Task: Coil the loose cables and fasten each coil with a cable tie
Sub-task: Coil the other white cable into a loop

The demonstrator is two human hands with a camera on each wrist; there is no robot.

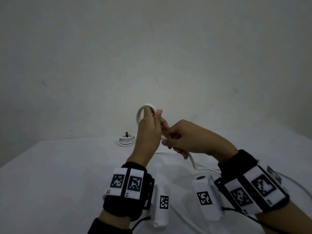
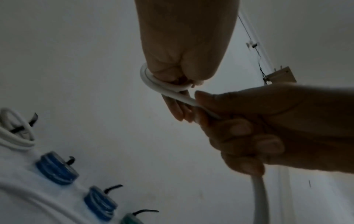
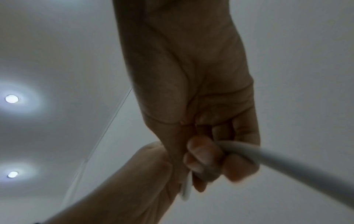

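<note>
White cable point(image 1: 192, 160), smooth and round, rises off the cloth-covered bench point(image 1: 50, 183) at 5 o'clock into the right hand point(image 1: 189, 141), whose fingers point(image 2: 239, 128) are curled tight around it. It runs on to the left hand point(image 1: 148, 130) at 12 o'clock, whose fingers hold a small raised loop. Farther off at 11 o'clock a finished white coil point(image 1: 126, 140) lies flat, cinched by a black cable tie point(image 1: 126, 134); blue coils point(image 2: 57, 168) lie tied beside it.
</note>
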